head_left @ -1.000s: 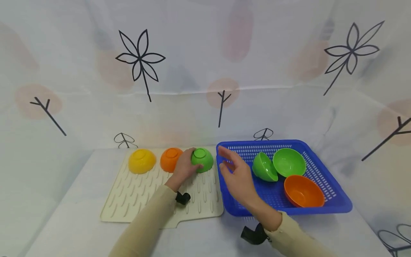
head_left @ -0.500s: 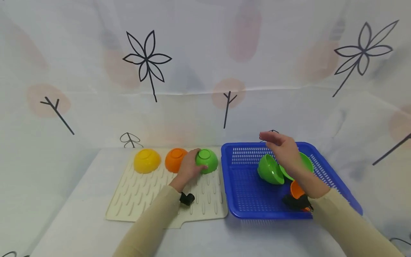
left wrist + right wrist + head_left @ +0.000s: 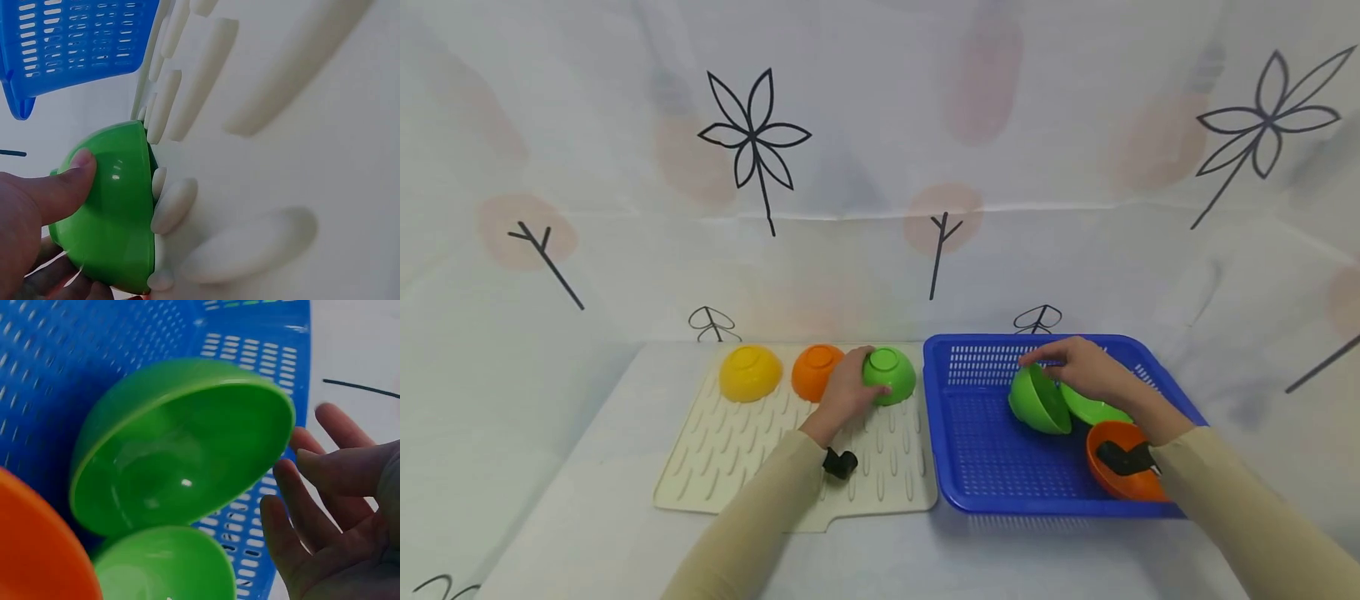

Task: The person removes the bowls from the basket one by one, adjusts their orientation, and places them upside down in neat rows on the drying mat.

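Tilted green bowl (image 3: pixel 1043 407): in the blue basket (image 3: pixel 951 479), leaning on its side, mouth toward the basket's right part. Right hand (image 3: pixel 1084 368) at its upper rim, fingers spread and slightly bent, not wrapped round it; thumb and fingertips very near the rim in the right wrist view, contact can't be told. Second green bowl (image 3: pixel 1092 408) just beside it, mouth up; edges overlap in the right wrist view, can't tell if they touch. Orange basket bowl (image 3: pixel 1118 490) nearer the person, mouth up. Right hand and forearm hide part of the second green bowl; black wrist piece (image 3: pixel 1126 459) and right sleeve (image 3: pixel 1240 500) cover part of the orange basket bowl and the basket's near right corner. Far basket wall, slotted, stands behind the bowls.

Left of the basket, cream ribbed mat (image 3: pixel 715 454). Upturned green bowl (image 3: pixel 893 379) on it, rim down on the ribs, near the basket's left wall. Left hand (image 3: pixel 847 387) grips it, thumb on the near side, fingers round the far side. Hands well apart. Left hand also blocks part of the upturned orange bowl (image 3: pixel 815 375). Upturned yellow bowl (image 3: pixel 750 374) farther left, same row. Left sleeve (image 3: pixel 752 517) crosses the mat's near edge. White table covering (image 3: pixel 587 500) below, cloth backdrop (image 3: pixel 842 275) with line-drawn flowers behind.
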`<move>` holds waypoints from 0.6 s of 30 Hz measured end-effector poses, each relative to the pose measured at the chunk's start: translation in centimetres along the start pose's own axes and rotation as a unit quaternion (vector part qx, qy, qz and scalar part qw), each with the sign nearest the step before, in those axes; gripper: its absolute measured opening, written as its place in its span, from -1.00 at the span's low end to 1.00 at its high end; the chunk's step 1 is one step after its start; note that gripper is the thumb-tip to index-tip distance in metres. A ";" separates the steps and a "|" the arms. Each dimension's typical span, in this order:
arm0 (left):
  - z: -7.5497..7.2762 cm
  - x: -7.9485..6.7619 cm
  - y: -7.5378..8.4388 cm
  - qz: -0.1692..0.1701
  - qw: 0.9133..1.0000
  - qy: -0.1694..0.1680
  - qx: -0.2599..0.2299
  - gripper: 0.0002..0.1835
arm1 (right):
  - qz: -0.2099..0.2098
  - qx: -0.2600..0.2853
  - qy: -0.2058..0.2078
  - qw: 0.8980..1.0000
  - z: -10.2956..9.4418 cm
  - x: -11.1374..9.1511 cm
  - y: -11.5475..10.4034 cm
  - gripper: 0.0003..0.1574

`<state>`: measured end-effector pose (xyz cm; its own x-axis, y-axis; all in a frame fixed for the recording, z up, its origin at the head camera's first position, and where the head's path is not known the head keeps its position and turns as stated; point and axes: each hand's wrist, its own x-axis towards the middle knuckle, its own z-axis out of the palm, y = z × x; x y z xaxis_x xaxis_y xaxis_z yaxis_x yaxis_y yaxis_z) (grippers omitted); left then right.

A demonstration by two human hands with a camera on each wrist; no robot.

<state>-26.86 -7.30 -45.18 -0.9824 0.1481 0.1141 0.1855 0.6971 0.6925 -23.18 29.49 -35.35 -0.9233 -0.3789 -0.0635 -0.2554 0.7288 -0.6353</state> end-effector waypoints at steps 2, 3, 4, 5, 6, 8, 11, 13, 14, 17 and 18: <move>0.0 0.0 0.0 -0.002 1.000 0.000 -0.005 -0.16 | -0.011 -0.017 0.000 1.000 0.1 0.2 0.1 -0.60; -0.1 -0.1 0.1 -0.003 1.000 0.000 -0.007 -0.16 | -0.016 -0.025 0.001 1.000 0.1 0.3 0.2 -0.61; -0.1 -0.1 0.1 -0.004 1.000 0.000 -0.008 -0.16 | -0.021 -0.034 0.004 0.999 0.1 0.4 0.3 -0.62; -0.2 -0.1 0.1 -0.005 1.000 0.001 -0.007 -0.16 | -0.025 -0.042 0.007 0.999 0.1 0.5 0.3 -0.62; -0.2 -0.2 0.2 -0.006 1.000 0.000 -0.007 -0.15 | -0.028 -0.049 0.011 0.998 0.1 0.7 0.4 -0.63; -0.2 -0.1 0.1 -0.007 1.000 -0.001 -0.001 -0.15 | -0.034 -0.062 0.018 0.997 0.2 0.9 0.4 -0.64; -0.2 -0.1 0.1 -0.008 1.000 -0.003 0.008 -0.15 | -0.043 -0.076 0.027 0.996 0.3 1.2 0.5 -0.68; -0.2 0.0 0.1 -0.007 1.000 -0.005 0.011 -0.15 | -0.053 -0.090 0.031 0.994 0.4 1.4 0.6 -0.70; -0.2 0.1 0.1 -0.007 1.000 -0.006 0.011 -0.16 | -0.057 -0.096 0.034 0.993 0.4 1.4 0.6 -0.71; -0.1 0.1 0.2 -0.010 1.000 -0.010 0.008 -0.16 | -0.074 -0.116 0.042 0.990 0.4 1.6 0.9 -0.73; -0.1 0.1 0.2 -0.013 1.000 -0.011 0.008 -0.16 | -0.079 -0.123 0.043 0.988 0.4 1.7 1.0 -0.74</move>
<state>-26.95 -7.21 -45.00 -0.9862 0.1452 0.0793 0.1599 0.7122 0.6835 -24.86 29.36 -36.38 -0.8850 -0.4559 0.0941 -0.4498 0.7852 -0.4257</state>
